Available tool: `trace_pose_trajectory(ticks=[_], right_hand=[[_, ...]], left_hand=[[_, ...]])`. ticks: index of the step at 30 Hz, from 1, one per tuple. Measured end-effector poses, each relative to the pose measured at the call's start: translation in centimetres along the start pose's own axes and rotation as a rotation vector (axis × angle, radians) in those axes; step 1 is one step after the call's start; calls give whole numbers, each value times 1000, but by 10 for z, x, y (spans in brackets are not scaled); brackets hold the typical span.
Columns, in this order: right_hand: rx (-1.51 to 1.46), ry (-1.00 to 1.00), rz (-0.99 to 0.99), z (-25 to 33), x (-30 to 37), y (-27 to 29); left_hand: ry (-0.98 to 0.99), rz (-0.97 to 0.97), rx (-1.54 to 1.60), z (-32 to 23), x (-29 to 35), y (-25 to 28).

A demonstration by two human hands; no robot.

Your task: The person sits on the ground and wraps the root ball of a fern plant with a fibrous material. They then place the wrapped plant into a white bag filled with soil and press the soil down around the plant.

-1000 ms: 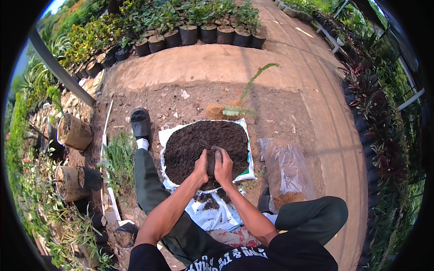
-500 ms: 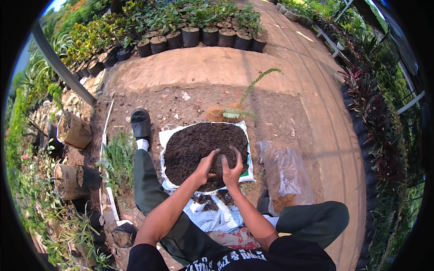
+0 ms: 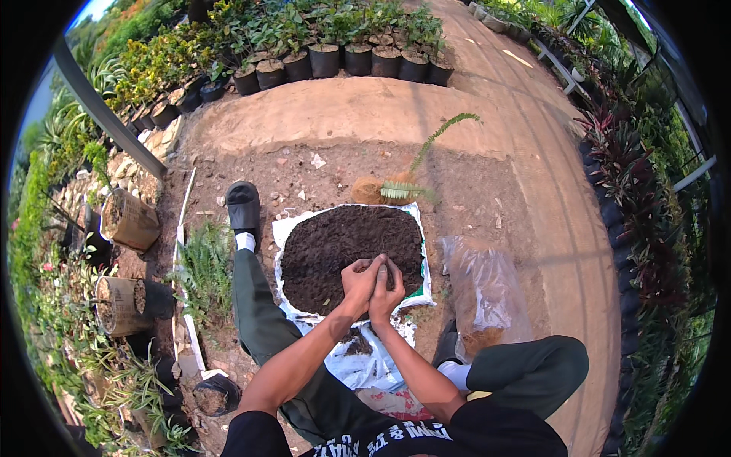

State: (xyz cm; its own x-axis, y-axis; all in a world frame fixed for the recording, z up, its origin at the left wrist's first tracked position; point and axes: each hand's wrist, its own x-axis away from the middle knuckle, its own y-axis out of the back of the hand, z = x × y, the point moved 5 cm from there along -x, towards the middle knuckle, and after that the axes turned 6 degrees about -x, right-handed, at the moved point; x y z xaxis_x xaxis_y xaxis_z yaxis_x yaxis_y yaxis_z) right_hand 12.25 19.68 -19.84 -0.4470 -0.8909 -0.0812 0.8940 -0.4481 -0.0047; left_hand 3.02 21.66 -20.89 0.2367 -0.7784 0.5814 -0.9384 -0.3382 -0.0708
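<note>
My left hand [image 3: 361, 282] and my right hand [image 3: 387, 288] press together, fingers bent and closed, over the near right part of a heap of dark soil [image 3: 327, 247]. Between the palms they hold a clump of soil, now mostly hidden by the fingers. The heap lies on an opened white plastic sack [image 3: 284, 228], whose near part [image 3: 358, 365] stretches towards me between my legs. Just past the sack's far edge lies a fern with a bare brown fibre ball [image 3: 367, 190] and long green fronds [image 3: 438, 141].
A clear plastic bag [image 3: 487, 293] with brown fibre lies right of the sack. Small ferns [image 3: 207, 263] and tilted pots [image 3: 128, 221] are at the left. Black potted plants [image 3: 324, 61] line the far side. My leg [image 3: 255, 305] stretches along the sack's left.
My hands have come closer together and closed round the dark clump, which showed between them before. They have drawn slightly nearer to me.
</note>
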Motion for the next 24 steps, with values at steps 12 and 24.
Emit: trace_pose_trajectory(ticks=[12,24], right_hand=[[179,193,185,17,-3,-5],[46,4,-33,-18,-8,1]], left_hand=[[156,267,312,21,-31,3],[65,162,160,27,-15,-4]])
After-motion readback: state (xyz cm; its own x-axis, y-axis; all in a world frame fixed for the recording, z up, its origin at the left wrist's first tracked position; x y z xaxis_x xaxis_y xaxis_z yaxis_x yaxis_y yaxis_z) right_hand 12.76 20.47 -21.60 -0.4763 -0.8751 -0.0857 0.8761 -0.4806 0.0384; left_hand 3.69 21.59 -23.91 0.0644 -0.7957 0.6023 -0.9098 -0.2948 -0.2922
